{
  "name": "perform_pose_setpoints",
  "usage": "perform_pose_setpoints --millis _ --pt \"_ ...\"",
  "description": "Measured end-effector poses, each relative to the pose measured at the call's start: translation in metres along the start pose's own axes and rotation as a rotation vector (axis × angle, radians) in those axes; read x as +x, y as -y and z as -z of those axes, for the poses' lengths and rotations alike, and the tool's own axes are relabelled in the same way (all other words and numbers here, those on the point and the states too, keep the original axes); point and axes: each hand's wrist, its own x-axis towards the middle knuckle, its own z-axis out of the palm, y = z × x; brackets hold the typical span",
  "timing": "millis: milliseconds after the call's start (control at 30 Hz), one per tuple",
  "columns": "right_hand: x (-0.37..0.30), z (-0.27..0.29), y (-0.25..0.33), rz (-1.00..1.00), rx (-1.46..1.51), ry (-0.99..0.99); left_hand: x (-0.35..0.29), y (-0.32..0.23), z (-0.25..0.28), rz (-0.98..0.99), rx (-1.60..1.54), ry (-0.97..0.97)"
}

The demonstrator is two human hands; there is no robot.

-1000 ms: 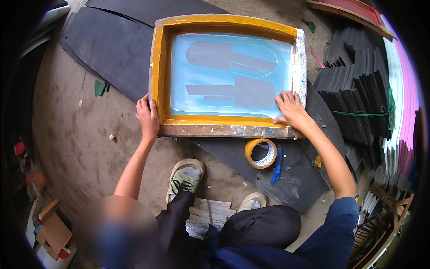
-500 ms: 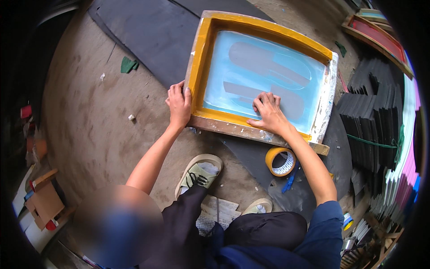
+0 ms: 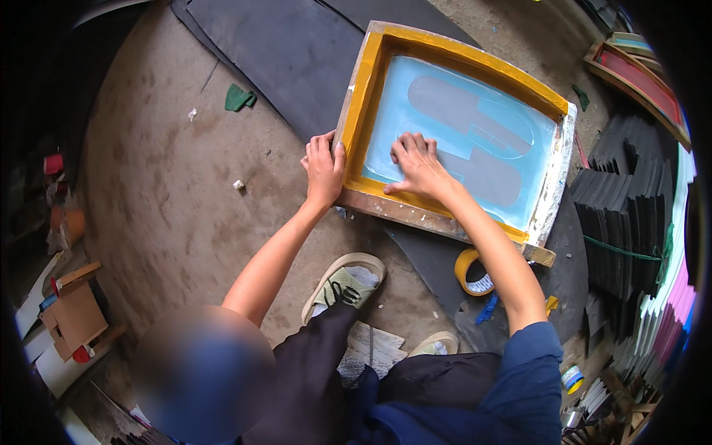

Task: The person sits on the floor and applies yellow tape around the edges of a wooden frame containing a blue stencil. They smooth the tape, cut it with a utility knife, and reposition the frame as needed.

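The screen frame (image 3: 408,213) lies on a black sheet (image 3: 278,59); the left hand (image 3: 325,172) touches the frame's left edge, grip impossible to tell; the right hand (image 3: 424,167), grip released, reaches over its near edge

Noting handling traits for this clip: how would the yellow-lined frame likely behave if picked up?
The frame is probably stiff, since its sides look thick and wooden. The blue panel may flex if pressed, as it looks like a thin sheet. The smooth-looking yellow lining could feel slippery.
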Motion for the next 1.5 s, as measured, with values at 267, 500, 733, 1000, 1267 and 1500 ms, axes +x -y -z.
perform_pose_setpoints --millis 267,500,733,1000,1267,1500 --pt "-0.022 -0.006 0.006 -0.069 -0.004 -0.053 -0.003 -0.002 0.001 0.022 0.016 0.016" --pt "0.034 -0.030 0.038 -0.039 -0.081 -0.180 -0.001 -0.007 -0.002 -0.005 -0.036 -0.004" --pt "-0.002 -0.007 0.031 -0.003 0.255 -0.153 -0.001 -0.002 0.002 0.011 -0.046 0.014" --pt "-0.072 -0.005 0.056 -0.080 0.096 -0.223 -0.001 -0.005 0.000 0.020 -0.055 0.016" --pt "-0.029 -0.026 0.080 -0.095 0.237 -0.262 0.000 -0.004 -0.001 0.008 -0.029 0.003" --pt "-0.002 -0.044 0.096 -0.038 0.216 -0.330 0.000 -0.004 -0.002 0.042 -0.045 0.010"
